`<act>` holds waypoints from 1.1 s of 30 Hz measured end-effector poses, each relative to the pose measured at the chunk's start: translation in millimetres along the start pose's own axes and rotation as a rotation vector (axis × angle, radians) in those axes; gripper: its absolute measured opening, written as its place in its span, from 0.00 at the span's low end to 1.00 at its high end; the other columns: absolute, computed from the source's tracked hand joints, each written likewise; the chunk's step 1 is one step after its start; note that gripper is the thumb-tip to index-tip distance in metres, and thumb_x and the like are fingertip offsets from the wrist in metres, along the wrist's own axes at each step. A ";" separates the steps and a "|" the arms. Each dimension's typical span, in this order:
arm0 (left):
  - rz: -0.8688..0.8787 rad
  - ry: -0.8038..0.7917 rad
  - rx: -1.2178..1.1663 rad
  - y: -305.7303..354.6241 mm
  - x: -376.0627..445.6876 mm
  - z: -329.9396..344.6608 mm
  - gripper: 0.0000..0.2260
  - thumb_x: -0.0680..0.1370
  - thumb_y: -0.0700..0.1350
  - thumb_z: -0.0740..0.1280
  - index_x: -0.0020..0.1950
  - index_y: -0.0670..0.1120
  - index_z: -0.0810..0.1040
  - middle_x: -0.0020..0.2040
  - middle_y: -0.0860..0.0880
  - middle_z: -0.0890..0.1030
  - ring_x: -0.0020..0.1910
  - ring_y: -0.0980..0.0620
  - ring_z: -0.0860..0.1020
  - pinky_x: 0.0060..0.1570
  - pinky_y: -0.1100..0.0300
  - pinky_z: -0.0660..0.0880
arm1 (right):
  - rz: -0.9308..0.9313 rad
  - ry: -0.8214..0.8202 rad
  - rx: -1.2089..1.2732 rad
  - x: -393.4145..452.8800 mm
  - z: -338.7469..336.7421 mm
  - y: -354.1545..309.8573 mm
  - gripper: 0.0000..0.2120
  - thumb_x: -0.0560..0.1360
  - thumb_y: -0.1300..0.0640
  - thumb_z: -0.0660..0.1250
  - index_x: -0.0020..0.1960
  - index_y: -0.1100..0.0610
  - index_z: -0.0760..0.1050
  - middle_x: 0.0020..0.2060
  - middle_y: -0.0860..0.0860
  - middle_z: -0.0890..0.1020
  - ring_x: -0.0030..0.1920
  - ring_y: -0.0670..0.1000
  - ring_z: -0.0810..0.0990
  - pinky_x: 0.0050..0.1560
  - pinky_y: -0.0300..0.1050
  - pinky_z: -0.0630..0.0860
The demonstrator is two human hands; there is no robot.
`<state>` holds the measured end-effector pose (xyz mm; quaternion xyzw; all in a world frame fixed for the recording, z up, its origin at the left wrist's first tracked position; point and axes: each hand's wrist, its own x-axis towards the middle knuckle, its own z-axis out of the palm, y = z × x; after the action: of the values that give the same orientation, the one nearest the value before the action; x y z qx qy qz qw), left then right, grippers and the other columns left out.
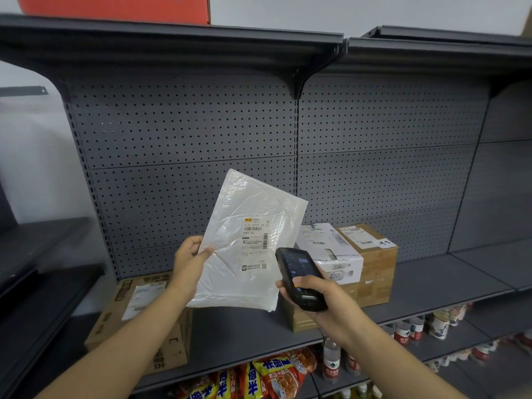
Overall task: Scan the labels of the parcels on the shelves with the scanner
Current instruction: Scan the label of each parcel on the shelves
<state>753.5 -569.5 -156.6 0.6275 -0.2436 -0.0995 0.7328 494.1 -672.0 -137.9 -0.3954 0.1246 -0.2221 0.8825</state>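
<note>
We stand at a grey pegboard shelf (431,286). Our left hand (187,262) pinches a white bag (247,243) by its edge, held up clear of the shelf, label (255,237) facing us. Our right hand (313,298) grips the scanner (299,279) just beside the bag. We judge the scan is under way; next, aim at the barcode. Boxes (365,254) and a carton (138,318) wait behind, snacks (273,375) below

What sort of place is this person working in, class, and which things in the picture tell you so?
Probably a small shop that also handles parcels. Grey pegboard shelving holds labelled cardboard boxes, snack packets and bottles sit on the shelf below, and the right hand holds a handheld scanner.
</note>
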 end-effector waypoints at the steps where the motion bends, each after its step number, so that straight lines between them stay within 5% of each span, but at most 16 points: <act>1: -0.017 -0.018 -0.026 -1.8 3.3 7.4 0.06 0.77 0.34 0.67 0.49 0.44 0.76 0.47 0.46 0.84 0.46 0.46 0.82 0.49 0.50 0.78 | -0.004 0.032 0.011 3.1 -6.5 -0.8 0.22 0.72 0.74 0.63 0.66 0.67 0.71 0.60 0.71 0.78 0.51 0.66 0.83 0.46 0.51 0.84; 5: -0.099 -0.043 -0.137 -9.4 22.8 45.1 0.06 0.76 0.33 0.68 0.50 0.42 0.76 0.51 0.43 0.82 0.45 0.47 0.81 0.52 0.50 0.77 | -0.014 0.129 0.035 12.2 -39.1 -10.1 0.25 0.71 0.73 0.66 0.67 0.65 0.70 0.63 0.70 0.76 0.54 0.66 0.83 0.54 0.54 0.81; 13: -0.336 -0.128 -0.292 -37.8 72.2 150.4 0.16 0.75 0.34 0.68 0.63 0.39 0.76 0.57 0.39 0.81 0.55 0.38 0.80 0.57 0.38 0.76 | -0.115 0.220 0.092 45.1 -102.0 -64.2 0.27 0.69 0.74 0.66 0.66 0.62 0.71 0.62 0.68 0.76 0.55 0.66 0.81 0.53 0.55 0.81; 18: -0.468 -0.168 -0.276 -78.1 107.2 216.5 0.13 0.77 0.35 0.65 0.62 0.38 0.77 0.59 0.36 0.80 0.58 0.36 0.78 0.58 0.35 0.74 | -0.137 0.235 0.074 87.5 -150.1 -108.7 0.24 0.71 0.75 0.64 0.66 0.63 0.71 0.64 0.68 0.75 0.57 0.67 0.80 0.50 0.52 0.83; 24: -0.602 -0.112 -0.225 -131.2 113.6 264.8 0.11 0.78 0.35 0.63 0.60 0.38 0.77 0.57 0.36 0.80 0.51 0.37 0.80 0.52 0.41 0.77 | -0.085 0.246 0.068 139.8 -201.5 -136.5 0.25 0.70 0.74 0.66 0.66 0.63 0.72 0.61 0.68 0.78 0.57 0.68 0.81 0.46 0.52 0.83; 27: -0.668 -0.042 -0.203 -150.8 115.1 273.3 0.11 0.79 0.35 0.62 0.60 0.36 0.76 0.54 0.36 0.79 0.47 0.39 0.79 0.51 0.42 0.76 | -0.032 0.260 0.026 163.4 -221.7 -138.5 0.26 0.68 0.73 0.68 0.66 0.65 0.72 0.58 0.68 0.80 0.50 0.64 0.83 0.48 0.52 0.83; 33: -0.733 0.072 -0.183 -163.2 122.2 273.8 0.06 0.78 0.36 0.64 0.52 0.37 0.79 0.49 0.37 0.81 0.44 0.39 0.79 0.47 0.43 0.78 | 0.046 0.297 -0.001 197.2 -241.9 -129.8 0.31 0.63 0.70 0.70 0.66 0.64 0.73 0.53 0.65 0.82 0.51 0.62 0.82 0.57 0.54 0.79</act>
<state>752.8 -894.6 -260.6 0.6079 0.0328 -0.3542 0.7099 532.0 -1000.6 -207.6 -0.3555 0.2630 -0.2581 0.8590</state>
